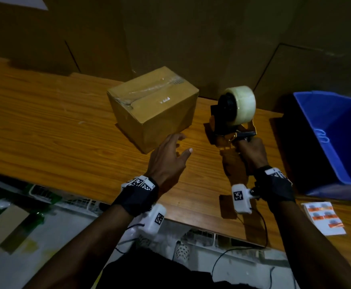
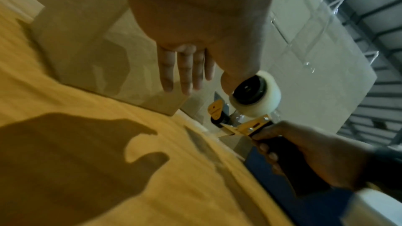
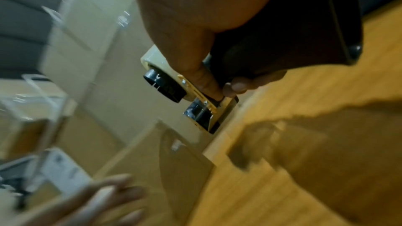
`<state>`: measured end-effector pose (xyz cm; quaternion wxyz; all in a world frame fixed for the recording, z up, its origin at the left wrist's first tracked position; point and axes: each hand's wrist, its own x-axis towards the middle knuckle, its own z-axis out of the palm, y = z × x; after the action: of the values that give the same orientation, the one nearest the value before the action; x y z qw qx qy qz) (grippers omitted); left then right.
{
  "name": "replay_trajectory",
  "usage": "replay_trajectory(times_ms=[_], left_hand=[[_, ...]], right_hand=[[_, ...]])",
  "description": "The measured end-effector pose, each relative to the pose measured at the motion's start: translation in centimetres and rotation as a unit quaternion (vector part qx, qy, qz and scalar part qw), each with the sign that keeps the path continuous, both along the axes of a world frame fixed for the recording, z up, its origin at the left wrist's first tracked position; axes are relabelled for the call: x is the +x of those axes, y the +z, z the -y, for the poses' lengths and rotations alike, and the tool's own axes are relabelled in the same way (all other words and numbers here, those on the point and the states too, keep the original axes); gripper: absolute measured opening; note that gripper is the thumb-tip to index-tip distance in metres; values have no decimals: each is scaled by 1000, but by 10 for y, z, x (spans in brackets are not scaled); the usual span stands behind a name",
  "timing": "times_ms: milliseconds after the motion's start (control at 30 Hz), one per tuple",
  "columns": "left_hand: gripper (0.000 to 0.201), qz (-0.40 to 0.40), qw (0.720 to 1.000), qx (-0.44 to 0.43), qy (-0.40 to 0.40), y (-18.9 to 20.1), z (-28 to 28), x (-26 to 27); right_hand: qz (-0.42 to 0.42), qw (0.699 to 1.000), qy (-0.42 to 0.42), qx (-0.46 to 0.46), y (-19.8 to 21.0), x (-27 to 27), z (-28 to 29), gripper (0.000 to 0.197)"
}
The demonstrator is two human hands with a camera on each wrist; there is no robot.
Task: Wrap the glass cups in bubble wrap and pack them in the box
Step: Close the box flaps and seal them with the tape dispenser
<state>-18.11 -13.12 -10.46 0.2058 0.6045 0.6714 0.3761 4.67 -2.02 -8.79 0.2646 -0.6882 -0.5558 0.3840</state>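
So the wooden table (image 1: 45, 126) held a blue bin (image 1: 335, 142) at far right, and the cardboard box (image 1: 153, 107) sat mid-table, flaps taped shut w/ clear tape; its small white print was unreadable. R hand (image 1: 251, 151) gripped the tape dispenser (image 1: 235, 113) handle, right of the box. L hand (image 1: 168, 157) hovered near the box's front corner, fingers spread, holding nothing. Label sheet (image 1: 324, 217) at the table's edge: text too blurry.

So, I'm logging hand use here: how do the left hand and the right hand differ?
The left hand is open with fingers spread and holds nothing; the right hand grips the tape dispenser by its handle. The left hand reaches toward the taped box; the right hand is off to the box's right. Both are above the wooden table and wear wrist cameras.
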Motion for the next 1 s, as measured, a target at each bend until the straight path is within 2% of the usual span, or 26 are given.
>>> replay_trajectory(times_ms=[100,267,433,567,700,867,1000], left_hand=[[43,56,998,-19,-36,11,-13,1],[62,198,975,-67,-80,31,-39,10],[69,320,938,-36,-123,55,-44,15],[65,354,921,27,-161,65,-43,12],[55,390,910,69,-125,64,-36,9],[31,393,913,89,-63,66,-30,-4],[23,453,886,98,7,75,-27,-9]], right_hand=[[-40,999,21,19,26,4,17,14],[-95,994,47,13,75,5,41,10],[-142,988,67,-3,111,0,64,12],[-153,985,81,0,125,-11,72,13],[-147,984,98,10,134,-22,71,14],[-153,983,105,6,141,-35,70,14],[-175,978,110,-3,145,-45,69,15]])
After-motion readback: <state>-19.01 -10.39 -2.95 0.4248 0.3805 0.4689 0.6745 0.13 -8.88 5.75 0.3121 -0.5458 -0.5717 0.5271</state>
